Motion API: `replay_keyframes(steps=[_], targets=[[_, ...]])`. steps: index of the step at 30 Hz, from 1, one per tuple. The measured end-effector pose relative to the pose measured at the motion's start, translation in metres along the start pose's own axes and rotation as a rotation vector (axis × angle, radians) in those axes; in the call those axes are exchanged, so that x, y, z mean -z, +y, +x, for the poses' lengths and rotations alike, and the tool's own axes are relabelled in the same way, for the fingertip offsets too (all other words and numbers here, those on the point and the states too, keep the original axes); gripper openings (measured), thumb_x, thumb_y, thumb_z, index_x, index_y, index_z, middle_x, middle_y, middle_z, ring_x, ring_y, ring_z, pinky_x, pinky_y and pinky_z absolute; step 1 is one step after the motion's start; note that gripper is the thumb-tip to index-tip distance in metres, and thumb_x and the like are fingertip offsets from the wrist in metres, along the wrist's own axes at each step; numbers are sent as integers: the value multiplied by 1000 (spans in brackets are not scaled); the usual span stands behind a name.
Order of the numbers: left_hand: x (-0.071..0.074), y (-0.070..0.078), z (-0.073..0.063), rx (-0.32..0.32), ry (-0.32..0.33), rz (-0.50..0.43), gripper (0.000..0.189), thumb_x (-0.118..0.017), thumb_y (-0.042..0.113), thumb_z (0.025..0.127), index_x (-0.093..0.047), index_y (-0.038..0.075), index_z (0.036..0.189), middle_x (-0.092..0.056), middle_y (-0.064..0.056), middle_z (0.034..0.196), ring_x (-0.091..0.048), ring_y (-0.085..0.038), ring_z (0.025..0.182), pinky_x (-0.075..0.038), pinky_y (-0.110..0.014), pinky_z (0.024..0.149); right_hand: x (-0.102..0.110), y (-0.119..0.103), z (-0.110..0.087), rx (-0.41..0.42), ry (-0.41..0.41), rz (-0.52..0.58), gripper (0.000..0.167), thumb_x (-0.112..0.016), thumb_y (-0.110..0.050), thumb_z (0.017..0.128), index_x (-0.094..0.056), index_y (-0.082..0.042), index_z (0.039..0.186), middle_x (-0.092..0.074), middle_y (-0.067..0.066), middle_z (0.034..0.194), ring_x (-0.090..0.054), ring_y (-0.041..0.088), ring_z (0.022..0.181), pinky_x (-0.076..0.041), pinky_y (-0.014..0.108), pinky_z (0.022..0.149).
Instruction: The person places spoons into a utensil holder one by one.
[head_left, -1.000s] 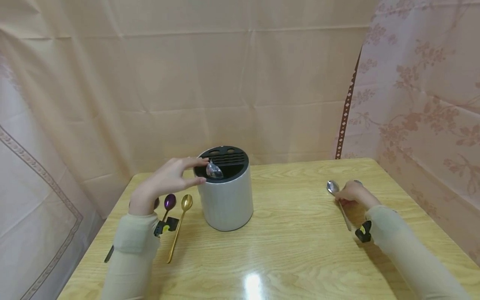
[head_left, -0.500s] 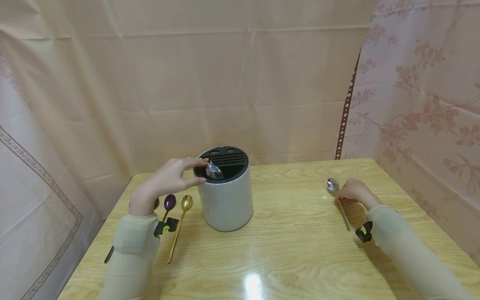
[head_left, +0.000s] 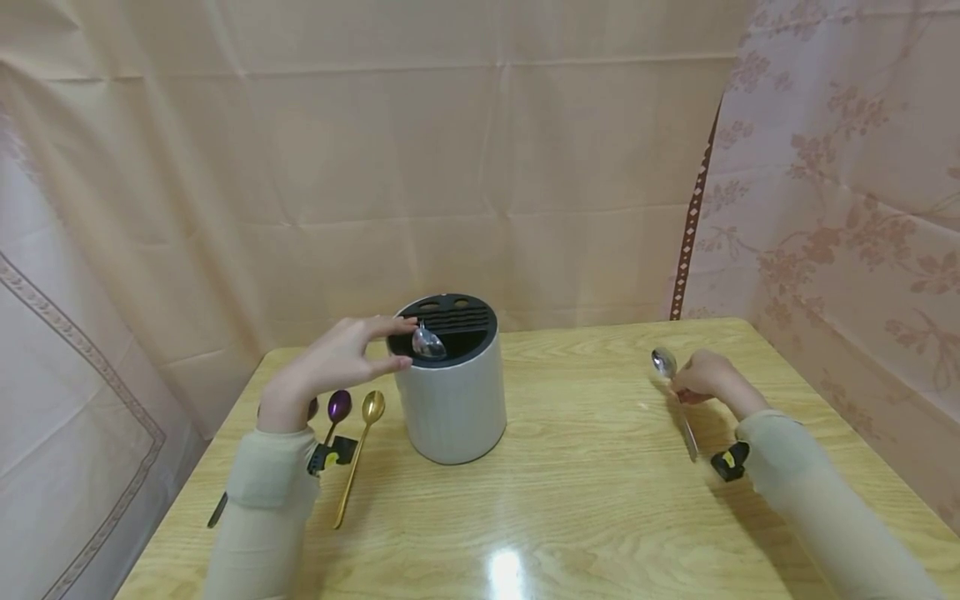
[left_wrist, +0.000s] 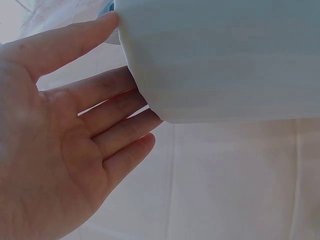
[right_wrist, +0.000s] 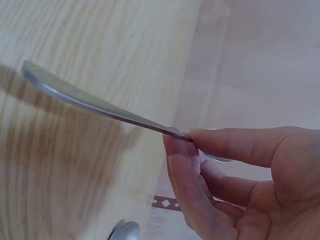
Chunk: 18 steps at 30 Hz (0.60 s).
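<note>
My left hand point(head_left: 333, 358) reaches to the rim of a white cutlery holder point(head_left: 453, 412) with a black slotted top, its fingers straight. In the left wrist view, these fingers touch the pale wall point(left_wrist: 215, 60). A silver spoon point(head_left: 429, 342) stands bowl-up in the open front compartment, between my left thumb and forefinger in the head view. Over on the right, my right hand point(head_left: 708, 379) pinches a second silver spoon point(head_left: 663, 362) by its handle point(right_wrist: 100, 106) between thumb and fingers. That handle is raised over the table, casting a shadow.
Left of the holder lie a purple spoon point(head_left: 340, 406) and a gold spoon point(head_left: 372, 406). A dark handle end point(head_left: 217, 510) shows beside my left sleeve. Another silver spoon point(right_wrist: 125, 231) lies on the table point(head_left: 585, 500) in the right wrist view. Curtains point(head_left: 480, 167) hang behind.
My right hand has lifted the silver spoon slightly, its bowl shifting up and a little left. My left hand, the holder and the left-side spoons have stayed put.
</note>
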<state>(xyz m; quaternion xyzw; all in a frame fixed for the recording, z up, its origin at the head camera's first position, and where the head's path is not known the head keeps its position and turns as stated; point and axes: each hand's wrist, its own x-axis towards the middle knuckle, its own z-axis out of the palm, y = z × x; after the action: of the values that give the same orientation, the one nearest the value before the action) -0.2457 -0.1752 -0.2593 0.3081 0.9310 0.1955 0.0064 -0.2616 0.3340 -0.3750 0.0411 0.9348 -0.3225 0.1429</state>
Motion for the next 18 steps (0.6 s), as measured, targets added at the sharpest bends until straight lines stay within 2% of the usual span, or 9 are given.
replay_keyframes(steps=[6, 12, 18], targets=[[1, 1, 0, -5, 0, -5, 58, -63, 40, 89, -48, 17, 140, -47, -6, 144, -42, -31, 134, -33, -56, 108, 1, -6, -2, 34, 1, -19, 22, -58, -11, 87, -68, 7, 77, -66, -1, 62, -60, 7, 56, -57, 28, 63], [1, 1, 0, 2, -2, -2, 58, -63, 41, 89, -48, 17, 140, -47, -7, 144, -42, -31, 134, -33, -56, 108, 2, -15, -4, 53, 6, -56, 26, -57, -14, 90, -70, 6, 81, -68, -2, 65, -64, 9, 59, -58, 32, 67], [1, 1, 0, 5, 0, 7, 58, -63, 41, 89, -47, 17, 140, -48, -7, 144, -42, -31, 133, -34, -56, 107, 2, -28, -9, 75, 14, -42, 26, -57, -12, 91, -68, 12, 93, -69, 4, 71, -63, 8, 61, -58, 31, 67]])
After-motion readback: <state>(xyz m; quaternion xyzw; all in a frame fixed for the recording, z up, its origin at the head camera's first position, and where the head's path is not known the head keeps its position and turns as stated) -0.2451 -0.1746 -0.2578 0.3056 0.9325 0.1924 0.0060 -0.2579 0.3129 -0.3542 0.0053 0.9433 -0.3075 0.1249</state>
